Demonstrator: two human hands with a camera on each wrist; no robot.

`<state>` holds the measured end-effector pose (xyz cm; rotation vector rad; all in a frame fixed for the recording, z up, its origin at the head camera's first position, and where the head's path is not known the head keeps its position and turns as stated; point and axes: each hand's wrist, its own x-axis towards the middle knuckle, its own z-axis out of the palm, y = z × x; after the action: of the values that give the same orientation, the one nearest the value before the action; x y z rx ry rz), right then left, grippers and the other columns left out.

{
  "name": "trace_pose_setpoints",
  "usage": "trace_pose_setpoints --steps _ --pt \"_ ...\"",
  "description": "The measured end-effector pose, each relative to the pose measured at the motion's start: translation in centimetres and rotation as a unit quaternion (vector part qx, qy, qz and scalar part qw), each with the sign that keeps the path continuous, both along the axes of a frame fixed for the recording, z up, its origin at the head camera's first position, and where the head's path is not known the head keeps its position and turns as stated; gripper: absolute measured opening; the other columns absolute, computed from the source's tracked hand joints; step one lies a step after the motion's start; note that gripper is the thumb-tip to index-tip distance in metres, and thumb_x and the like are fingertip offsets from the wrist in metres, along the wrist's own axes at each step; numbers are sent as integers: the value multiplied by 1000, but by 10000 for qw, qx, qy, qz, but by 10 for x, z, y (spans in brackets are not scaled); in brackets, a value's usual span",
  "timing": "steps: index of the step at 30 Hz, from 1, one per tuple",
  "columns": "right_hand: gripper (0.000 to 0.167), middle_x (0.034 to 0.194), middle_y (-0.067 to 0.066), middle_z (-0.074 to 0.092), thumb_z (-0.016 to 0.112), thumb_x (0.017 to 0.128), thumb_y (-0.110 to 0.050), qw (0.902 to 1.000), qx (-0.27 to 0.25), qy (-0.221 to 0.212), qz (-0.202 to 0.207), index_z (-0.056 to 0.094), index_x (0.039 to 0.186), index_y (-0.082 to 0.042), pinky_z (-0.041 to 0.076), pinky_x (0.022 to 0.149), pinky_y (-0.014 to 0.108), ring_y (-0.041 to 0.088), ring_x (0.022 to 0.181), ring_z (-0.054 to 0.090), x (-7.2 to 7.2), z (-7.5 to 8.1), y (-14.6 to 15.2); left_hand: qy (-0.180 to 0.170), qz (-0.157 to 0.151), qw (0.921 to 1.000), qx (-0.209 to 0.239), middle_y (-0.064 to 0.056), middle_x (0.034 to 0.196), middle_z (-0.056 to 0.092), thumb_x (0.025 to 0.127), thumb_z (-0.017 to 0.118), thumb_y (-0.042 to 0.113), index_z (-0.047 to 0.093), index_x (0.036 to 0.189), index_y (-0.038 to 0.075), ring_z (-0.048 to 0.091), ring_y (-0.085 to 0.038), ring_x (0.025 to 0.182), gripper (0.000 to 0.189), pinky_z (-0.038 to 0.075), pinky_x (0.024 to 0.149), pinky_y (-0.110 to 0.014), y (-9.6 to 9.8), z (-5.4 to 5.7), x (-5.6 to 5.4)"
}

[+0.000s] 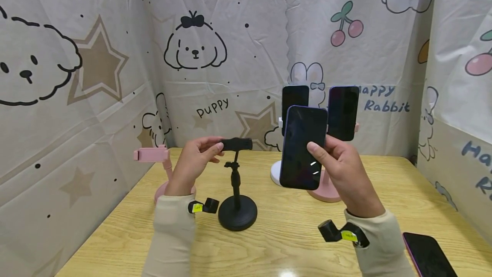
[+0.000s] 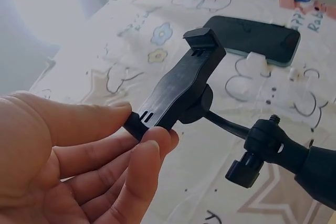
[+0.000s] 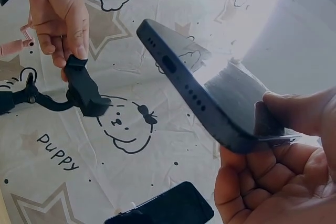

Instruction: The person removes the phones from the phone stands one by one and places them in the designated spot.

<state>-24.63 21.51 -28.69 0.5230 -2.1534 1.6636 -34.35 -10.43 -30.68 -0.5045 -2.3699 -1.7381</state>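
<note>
My left hand pinches the left end of the clamp of a black phone stand, which stands upright on its round base. In the left wrist view, the clamp shows a lip at each end and holds no phone. My right hand grips a dark smartphone by its right side, thumb on the screen, above the table. The right wrist view shows the bottom edge of this smartphone, with its charging port. A gap separates the held phone from the black clamp.
A pink phone stand is at the left, partly behind my left hand. Behind the held phone, a white stand and a pink stand carry upright phones. Another phone lies at the table's right front. Printed cloth encloses the table.
</note>
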Motion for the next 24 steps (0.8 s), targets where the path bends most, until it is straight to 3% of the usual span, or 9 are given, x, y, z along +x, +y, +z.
trace_pose_setpoints --steps 12,20,24 --pt "44 126 9 60 55 99 -30 9993 -18 -228 306 54 133 -2 31 108 51 22 120 51 0 1 4 -186 650 9959 605 -13 115 64 95 61 17 61 128 7 68 -12 90 34 53 84 -23 -20 -2 -5" --pt "46 128 10 60 53 100 -32 9986 112 -396 326 51 137 -3 46 96 29 21 115 57 -1 1 8 66 1075 9929 512 -11 111 65 98 56 13 64 123 14 67 -14 90 26 51 85 -20 -28 -3 -5" --pt "47 125 10 62 53 100 -32 9983 122 -464 320 51 136 -3 47 94 28 21 113 59 -1 1 9 64 1232 9910 521 -11 112 64 99 55 12 64 123 13 66 -13 90 26 51 87 -22 -31 -4 -6"
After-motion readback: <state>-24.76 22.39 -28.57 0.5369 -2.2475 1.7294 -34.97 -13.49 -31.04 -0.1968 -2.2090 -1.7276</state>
